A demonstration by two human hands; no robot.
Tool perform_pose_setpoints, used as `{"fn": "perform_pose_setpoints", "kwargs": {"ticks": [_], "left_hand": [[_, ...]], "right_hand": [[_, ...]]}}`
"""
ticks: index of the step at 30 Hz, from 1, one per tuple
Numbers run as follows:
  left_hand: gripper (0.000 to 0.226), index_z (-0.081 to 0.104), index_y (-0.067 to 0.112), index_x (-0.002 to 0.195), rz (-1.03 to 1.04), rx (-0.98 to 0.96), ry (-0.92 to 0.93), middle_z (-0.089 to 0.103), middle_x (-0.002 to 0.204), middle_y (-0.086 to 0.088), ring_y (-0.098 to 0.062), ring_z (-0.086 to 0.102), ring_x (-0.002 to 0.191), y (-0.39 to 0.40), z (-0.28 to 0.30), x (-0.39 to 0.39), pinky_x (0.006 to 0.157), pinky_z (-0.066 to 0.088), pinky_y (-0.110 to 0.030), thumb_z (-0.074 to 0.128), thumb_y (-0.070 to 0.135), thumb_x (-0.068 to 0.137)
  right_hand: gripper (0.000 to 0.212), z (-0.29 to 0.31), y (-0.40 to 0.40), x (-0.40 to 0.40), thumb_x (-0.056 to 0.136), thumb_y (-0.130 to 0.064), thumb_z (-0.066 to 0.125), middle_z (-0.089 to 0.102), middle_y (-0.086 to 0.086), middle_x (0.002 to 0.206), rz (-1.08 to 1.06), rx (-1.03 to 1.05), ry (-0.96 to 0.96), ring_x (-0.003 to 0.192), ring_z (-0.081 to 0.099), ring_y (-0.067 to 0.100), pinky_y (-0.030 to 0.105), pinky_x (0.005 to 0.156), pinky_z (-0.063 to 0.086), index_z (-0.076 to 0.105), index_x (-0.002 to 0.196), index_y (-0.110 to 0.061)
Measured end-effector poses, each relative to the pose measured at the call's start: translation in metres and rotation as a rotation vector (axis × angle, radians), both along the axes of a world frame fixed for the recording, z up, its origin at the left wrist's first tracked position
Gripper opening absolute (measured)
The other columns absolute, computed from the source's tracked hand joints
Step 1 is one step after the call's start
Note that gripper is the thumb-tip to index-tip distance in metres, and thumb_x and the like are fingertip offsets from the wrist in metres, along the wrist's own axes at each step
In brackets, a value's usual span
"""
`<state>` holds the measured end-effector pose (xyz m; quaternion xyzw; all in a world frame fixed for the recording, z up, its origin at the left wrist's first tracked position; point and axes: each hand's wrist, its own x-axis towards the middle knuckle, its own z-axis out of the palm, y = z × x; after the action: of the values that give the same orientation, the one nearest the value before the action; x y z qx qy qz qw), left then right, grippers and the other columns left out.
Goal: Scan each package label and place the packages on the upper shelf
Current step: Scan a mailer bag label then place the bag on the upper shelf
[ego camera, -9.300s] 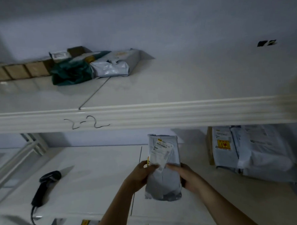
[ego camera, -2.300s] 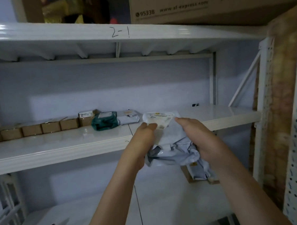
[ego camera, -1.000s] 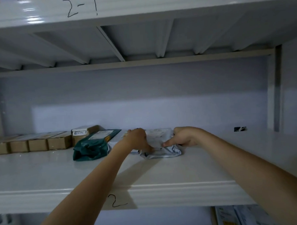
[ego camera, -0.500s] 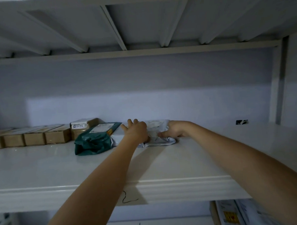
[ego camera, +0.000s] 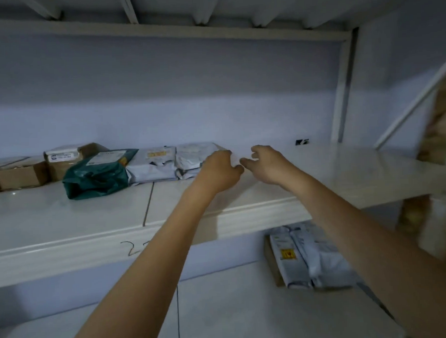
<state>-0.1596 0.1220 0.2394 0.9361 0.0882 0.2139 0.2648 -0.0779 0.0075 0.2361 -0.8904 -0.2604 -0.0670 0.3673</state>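
Grey pkg lies flat on the upper shelf, last in the row beside another grey mailer. Left hand loosely curled at its edge, right hand slack, both holding nothing. Risk: a knuckle could nudge the pkg askew.

Both arms outstretched — fingers loose

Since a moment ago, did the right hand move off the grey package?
Yes. The right hand has pulled away rightward, off the newest grey package, which lies beside the other grey package.
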Motion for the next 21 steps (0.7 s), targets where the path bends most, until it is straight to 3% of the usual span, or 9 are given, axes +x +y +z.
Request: {"fn": "perform_pose_setpoints", "kwargs": {"ticks": [2, 5, 9, 11, 13, 16, 19, 21], "left_hand": [[0.053, 0.045, 0.008, 0.145, -0.048, -0.058, -0.062, 0.046, 0.149, -0.009, -0.024, 0.046, 0.134, -0.027, -0.010, -0.008, 0.104, 0.034, -0.025, 0.056, 0.027, 0.096], [0.041, 0.057, 0.014, 0.135, -0.095, -0.116, -0.211, 0.056, 0.138, -0.007, -0.021, 0.055, 0.124, -0.071, -0.020, -0.019, 0.098, 0.038, -0.021, 0.057, 0.022, 0.095], [0.019, 0.072, 0.021, 0.099, -0.151, -0.152, -0.394, 0.066, 0.099, 0.002, -0.012, 0.060, 0.087, -0.136, -0.046, -0.039, 0.072, 0.037, -0.015, 0.057, 0.015, 0.090], [0.018, 0.072, 0.021, 0.088, -0.186, -0.200, -0.372, 0.067, 0.086, 0.008, -0.001, 0.057, 0.071, -0.169, -0.066, -0.042, 0.060, 0.036, -0.010, 0.056, 0.016, 0.089], [0.020, 0.074, 0.021, 0.089, -0.204, -0.277, -0.261, 0.069, 0.083, 0.009, 0.001, 0.058, 0.068, -0.197, -0.093, -0.039, 0.060, 0.041, -0.007, 0.055, 0.018, 0.092], [0.023, 0.073, 0.010, 0.090, -0.175, -0.410, -0.098, 0.070, 0.084, -0.006, -0.020, 0.065, 0.076, -0.227, -0.128, -0.022, 0.074, 0.054, -0.030, 0.052, 0.014, 0.095], [0.025, 0.057, 0.014, 0.075, -0.115, -0.487, -0.015, 0.054, 0.074, -0.006, -0.010, 0.050, 0.061, -0.242, -0.156, -0.003, 0.060, 0.044, -0.027, 0.046, 0.008, 0.096], [0.028, 0.061, 0.018, 0.077, -0.046, -0.557, 0.015, 0.058, 0.075, -0.006, -0.012, 0.054, 0.064, -0.243, -0.170, 0.010, 0.057, 0.039, -0.024, 0.045, 0.009, 0.097]], "right_hand": [[0.065, -0.009, -0.033, -0.011, 0.100, -0.041, 0.056, 0.045, 0.011, 0.153, 0.000, 0.017, -0.018, 0.138, 0.047, 0.025, 0.033, 0.112, 0.037, 0.038, 0.152, -0.007], [0.058, -0.019, -0.081, -0.029, 0.100, -0.036, 0.058, 0.052, 0.009, 0.148, -0.031, 0.058, -0.076, 0.133, 0.052, 0.024, 0.030, 0.108, 0.039, 0.044, 0.149, -0.010], [0.023, -0.039, -0.154, -0.056, 0.096, -0.019, 0.062, 0.071, 0.003, 0.112, -0.135, 0.329, -0.231, 0.095, 0.064, 0.013, 0.005, 0.075, 0.042, 0.070, 0.117, -0.015], [0.013, -0.058, -0.191, -0.068, 0.094, -0.012, 0.060, 0.071, -0.005, 0.090, -0.223, 0.460, -0.313, 0.082, 0.062, 0.009, 0.007, 0.066, 0.042, 0.073, 0.096, -0.015], [0.016, -0.084, -0.222, -0.071, 0.094, -0.015, 0.057, 0.065, -0.011, 0.079, -0.343, 0.480, -0.256, 0.076, 0.058, 0.008, 0.019, 0.063, 0.040, 0.068, 0.084, -0.021], [0.020, -0.129, -0.254, -0.057, 0.096, -0.018, 0.052, 0.069, 0.002, 0.085, -0.435, 0.398, -0.054, 0.079, 0.059, 0.017, 0.024, 0.069, 0.037, 0.063, 0.080, -0.018], [0.022, -0.163, -0.269, -0.036, 0.097, -0.016, 0.050, 0.067, 0.009, 0.086, -0.417, 0.449, 0.142, 0.085, 0.062, 0.027, 0.028, 0.069, 0.041, 0.059, 0.077, -0.014], [0.027, -0.180, -0.271, -0.020, 0.096, -0.014, 0.048, 0.058, 0.005, 0.076, -0.434, 0.455, 0.218, 0.078, 0.056, 0.025, 0.030, 0.063, 0.037, 0.050, 0.069, -0.016]]}}
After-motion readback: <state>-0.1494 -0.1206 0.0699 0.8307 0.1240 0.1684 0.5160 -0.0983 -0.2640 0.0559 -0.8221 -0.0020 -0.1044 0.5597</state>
